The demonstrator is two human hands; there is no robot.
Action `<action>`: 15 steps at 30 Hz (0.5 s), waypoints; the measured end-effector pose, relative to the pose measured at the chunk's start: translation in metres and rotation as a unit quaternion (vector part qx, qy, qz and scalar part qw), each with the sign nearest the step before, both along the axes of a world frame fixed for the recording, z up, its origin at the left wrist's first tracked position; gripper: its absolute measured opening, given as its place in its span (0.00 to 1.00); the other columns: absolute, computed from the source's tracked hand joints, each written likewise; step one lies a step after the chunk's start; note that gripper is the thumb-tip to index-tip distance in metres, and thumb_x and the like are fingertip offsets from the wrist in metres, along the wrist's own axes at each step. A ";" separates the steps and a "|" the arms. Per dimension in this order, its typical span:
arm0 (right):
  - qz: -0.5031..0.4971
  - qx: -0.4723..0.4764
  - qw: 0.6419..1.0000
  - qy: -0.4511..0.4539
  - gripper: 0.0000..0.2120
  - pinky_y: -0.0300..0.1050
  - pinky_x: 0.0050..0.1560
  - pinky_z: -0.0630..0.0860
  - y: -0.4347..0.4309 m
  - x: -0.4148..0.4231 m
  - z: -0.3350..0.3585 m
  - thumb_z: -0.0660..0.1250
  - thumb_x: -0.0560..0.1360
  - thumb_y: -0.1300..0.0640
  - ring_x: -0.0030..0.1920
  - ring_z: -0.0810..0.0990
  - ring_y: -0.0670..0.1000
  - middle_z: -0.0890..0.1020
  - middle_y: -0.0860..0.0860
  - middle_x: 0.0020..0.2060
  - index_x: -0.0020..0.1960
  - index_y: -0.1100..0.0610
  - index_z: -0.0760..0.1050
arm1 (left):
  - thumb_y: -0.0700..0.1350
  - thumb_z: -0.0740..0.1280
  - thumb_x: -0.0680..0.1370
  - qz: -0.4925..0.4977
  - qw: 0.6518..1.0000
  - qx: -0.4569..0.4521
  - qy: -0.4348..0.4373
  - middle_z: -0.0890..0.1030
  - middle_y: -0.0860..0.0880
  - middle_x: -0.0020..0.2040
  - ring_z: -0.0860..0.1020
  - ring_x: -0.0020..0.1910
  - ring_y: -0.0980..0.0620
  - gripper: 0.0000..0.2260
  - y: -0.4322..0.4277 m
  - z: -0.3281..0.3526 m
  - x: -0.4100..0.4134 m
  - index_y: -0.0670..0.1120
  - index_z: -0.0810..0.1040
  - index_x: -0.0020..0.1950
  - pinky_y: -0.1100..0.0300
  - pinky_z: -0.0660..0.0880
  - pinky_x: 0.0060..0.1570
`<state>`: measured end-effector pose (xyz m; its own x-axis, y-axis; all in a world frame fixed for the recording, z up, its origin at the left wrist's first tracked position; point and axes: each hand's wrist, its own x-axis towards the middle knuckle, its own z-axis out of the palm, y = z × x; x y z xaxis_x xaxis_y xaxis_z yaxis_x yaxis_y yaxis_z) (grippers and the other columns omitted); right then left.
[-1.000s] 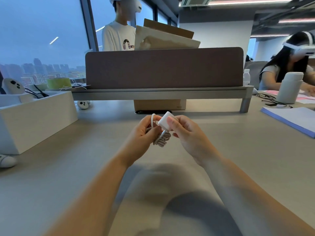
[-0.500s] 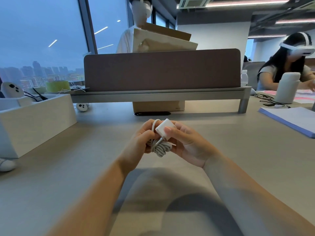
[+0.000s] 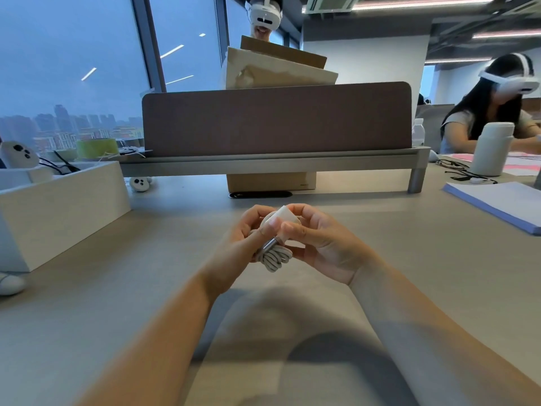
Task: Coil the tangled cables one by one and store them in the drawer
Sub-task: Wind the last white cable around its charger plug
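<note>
Head view: L hand (image 3: 240,241) curled close round coiled cable (image 3: 275,257), thumb on white plug block (image 3: 286,214); R hand (image 3: 320,244) pinches same block. Bundle held above desk top (image 3: 117,288), centre. White box (image 3: 58,206) well apart, left; open desk surface both sides.

Hands: two, left hand (image 3: 237,244) and right hand (image 3: 328,247), centre
Coiled cable (image 3: 275,258): one
White plug block (image 3: 286,214): one
White controllers: two, controller (image 3: 18,153) far left, controller (image 3: 140,183) left of centre
Headset wearers: two, person (image 3: 263,20) top centre, person (image 3: 483,124) right
White box (image 3: 58,200): one, left
White bottle (image 3: 491,150): one, right
</note>
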<state>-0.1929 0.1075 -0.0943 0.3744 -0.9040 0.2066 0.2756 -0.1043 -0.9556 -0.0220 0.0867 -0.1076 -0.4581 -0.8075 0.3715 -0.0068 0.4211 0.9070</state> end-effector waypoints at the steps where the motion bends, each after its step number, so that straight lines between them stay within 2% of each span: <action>1: 0.004 0.000 1.000 0.000 0.21 0.50 0.55 0.78 0.000 -0.001 0.000 0.71 0.66 0.60 0.49 0.81 0.53 0.82 0.55 0.46 0.59 0.60 0.72 | 0.60 0.65 0.73 0.001 1.000 0.001 -0.002 0.79 0.47 0.48 0.80 0.44 0.52 0.21 0.000 0.000 0.000 0.47 0.74 0.59 0.61 0.76 0.40; 3: 0.011 0.005 1.000 -0.010 0.26 0.48 0.55 0.79 0.000 -0.002 0.000 0.74 0.63 0.58 0.50 0.81 0.54 0.82 0.56 0.47 0.59 0.62 0.73 | 0.55 0.64 0.75 0.002 1.000 0.001 0.000 0.79 0.47 0.48 0.80 0.43 0.51 0.16 0.000 0.000 0.000 0.47 0.74 0.58 0.61 0.77 0.39; 6: 0.026 0.009 0.999 -0.023 0.33 0.47 0.55 0.78 -0.002 -0.002 -0.001 0.79 0.59 0.55 0.52 0.81 0.54 0.82 0.57 0.49 0.61 0.64 0.74 | 0.52 0.63 0.75 0.001 1.000 0.002 0.009 0.79 0.48 0.47 0.80 0.43 0.51 0.14 0.000 0.001 0.000 0.46 0.75 0.57 0.60 0.77 0.39; 11: 0.003 0.001 1.000 -0.023 0.25 0.44 0.53 0.79 0.001 0.000 0.001 0.73 0.62 0.57 0.50 0.82 0.53 0.84 0.55 0.47 0.57 0.63 0.75 | 0.52 0.63 0.75 0.001 1.000 -0.004 0.006 0.79 0.51 0.46 0.80 0.43 0.53 0.14 0.001 0.000 0.000 0.48 0.74 0.57 0.62 0.77 0.39; 15: 0.014 0.009 0.999 -0.033 0.30 0.45 0.55 0.78 0.000 -0.004 0.002 0.74 0.62 0.56 0.52 0.81 0.55 0.82 0.57 0.50 0.61 0.65 0.74 | 0.53 0.63 0.76 -0.002 1.000 -0.009 0.015 0.79 0.52 0.45 0.79 0.42 0.53 0.13 0.001 0.000 0.001 0.48 0.74 0.57 0.60 0.77 0.40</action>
